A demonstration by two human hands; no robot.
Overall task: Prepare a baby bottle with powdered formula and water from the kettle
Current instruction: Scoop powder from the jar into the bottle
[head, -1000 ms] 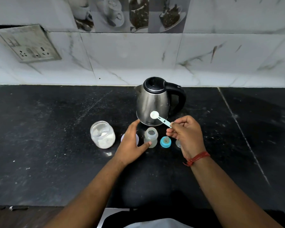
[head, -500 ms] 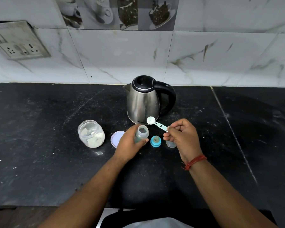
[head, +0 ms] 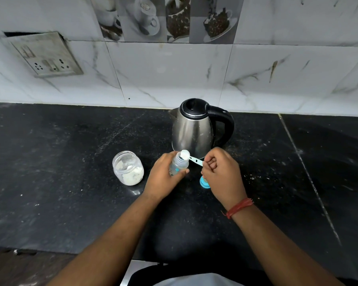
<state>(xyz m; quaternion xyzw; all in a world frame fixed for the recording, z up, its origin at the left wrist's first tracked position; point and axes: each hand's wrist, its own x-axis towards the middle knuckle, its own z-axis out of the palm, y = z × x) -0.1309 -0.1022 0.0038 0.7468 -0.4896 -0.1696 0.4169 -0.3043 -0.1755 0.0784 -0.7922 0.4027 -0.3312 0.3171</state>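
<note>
1. The left hand [head: 163,178] grips the bottle [head: 179,165], its fingers curled round the far side and its thumb across the near side; the bottle leans slightly to the right, in front of the kettle [head: 194,129].
2. The right hand [head: 221,174] pinches the handle of the scoop [head: 189,157], fingers curled tight into the palm.
3. The scoop's white bowl sits at the bottle's open mouth, tipped over it.
4. The jar [head: 128,170] stands open on the table [head: 50,172], left of the left hand, with white powder at its bottom.
5. A blue cap [head: 203,182] lies on the table, partly hidden under the right hand.
6. The kettle stands upright at the far side, lid closed, handle to the right.
7. A red thread [head: 239,207] circles the right wrist.
</note>
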